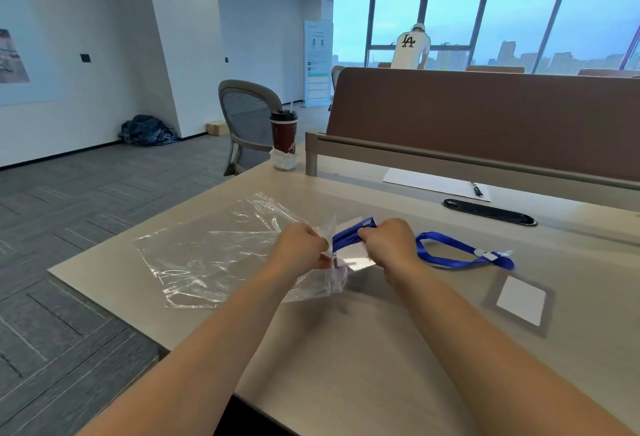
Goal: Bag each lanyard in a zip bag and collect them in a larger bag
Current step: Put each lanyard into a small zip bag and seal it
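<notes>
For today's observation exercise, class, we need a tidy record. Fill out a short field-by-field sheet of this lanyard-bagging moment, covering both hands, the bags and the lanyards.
left hand: pinches the small zip bag
right hand: grips the folded blue lanyard at that bag's mouth
larger bag: flat on the desk, left of the hands
second lanyard: loose on the desk, right of the hands
cup: upright at the far desk corner
</notes>
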A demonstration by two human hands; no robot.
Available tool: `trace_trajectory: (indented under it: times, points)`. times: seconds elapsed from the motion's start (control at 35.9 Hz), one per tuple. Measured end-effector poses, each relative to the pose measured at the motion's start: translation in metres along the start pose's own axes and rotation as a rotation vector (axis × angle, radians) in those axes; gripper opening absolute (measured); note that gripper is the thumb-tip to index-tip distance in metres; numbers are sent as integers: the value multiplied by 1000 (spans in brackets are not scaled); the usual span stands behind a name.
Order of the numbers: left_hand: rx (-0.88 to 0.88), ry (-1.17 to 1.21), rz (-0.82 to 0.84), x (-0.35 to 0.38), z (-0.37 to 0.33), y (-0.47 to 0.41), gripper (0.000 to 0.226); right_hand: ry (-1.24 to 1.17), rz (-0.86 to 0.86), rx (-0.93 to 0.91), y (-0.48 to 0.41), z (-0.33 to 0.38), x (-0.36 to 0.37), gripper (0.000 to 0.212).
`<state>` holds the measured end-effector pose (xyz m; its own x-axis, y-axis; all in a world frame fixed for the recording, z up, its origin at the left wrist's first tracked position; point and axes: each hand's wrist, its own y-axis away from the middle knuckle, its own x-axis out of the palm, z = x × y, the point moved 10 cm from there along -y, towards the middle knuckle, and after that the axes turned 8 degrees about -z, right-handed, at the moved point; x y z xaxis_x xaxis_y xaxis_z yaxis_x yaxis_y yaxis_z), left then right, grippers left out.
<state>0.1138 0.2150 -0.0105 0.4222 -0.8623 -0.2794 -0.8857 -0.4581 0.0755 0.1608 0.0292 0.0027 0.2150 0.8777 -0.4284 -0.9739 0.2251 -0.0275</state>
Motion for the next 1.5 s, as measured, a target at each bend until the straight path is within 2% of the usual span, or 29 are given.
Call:
trace_trajectory:
  times: [0.11, 0.33, 0.53, 0.58, 0.72, 0.81, 0.89, 1.11, 1.2, 1.36, 1.5]
  points:
    - [50, -40, -7, 4, -7, 2, 5, 8, 19, 8, 5, -1, 2, 19]
    - [117, -108, -89, -4, -14, 1, 6, 13, 62, -18, 11, -7, 6, 16]
    - [62, -152, -107, -2, 0, -3, 11, 6, 83, 12, 12, -14, 8, 16]
    - [76, -207, -99, 2, 0, 0, 17, 10, 89, -4, 14, -13, 10, 16]
    - [97, -352, -75, 6, -5, 2, 10, 29, 132, -86, 21, -12, 10, 15]
    - [96, -382, -83, 2, -3, -6, 12, 18, 165, -108, 24, -14, 11, 11]
    - [128, -387, -88, 0, -5, -10, 16, 28, 188, -134, 26, -15, 11, 9]
    - [228, -363, -191, -6, -20, -3, 8, 53, 202, -150, 28, -17, 7, 8]
    - [286, -327, -214, -4, -28, 1, 13, 39, 210, -164, 33, -14, 8, 6]
    - [399, -264, -173, 8, -40, 13, 13, 52, 70, -293, 36, -2, 0, 8]
    - [390, -207, -126, 11, -42, 16, 14, -26, 28, -398, 42, 8, -2, 8]
